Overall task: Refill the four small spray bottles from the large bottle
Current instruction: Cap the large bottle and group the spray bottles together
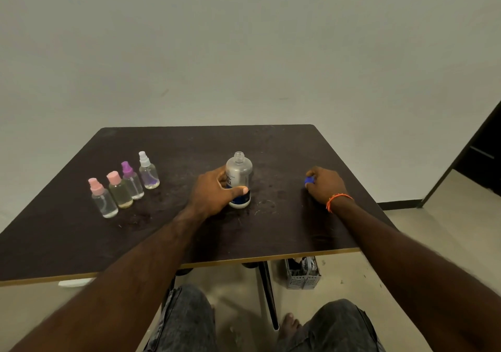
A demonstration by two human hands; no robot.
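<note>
Four small spray bottles (123, 184) wait capped at worktop (284, 232) left. Your left hand (214, 195) wraps the open large bottle (239, 179) mid-worktop; right hand (324, 184) pinches its blue cap (309, 180). Light, smooth plastic: hold it mid-body.

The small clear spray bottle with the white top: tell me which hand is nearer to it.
Left. The left hand grips the large clear bottle just right of the white-topped spray bottle; the right hand rests further right, holding a blue cap.
</note>
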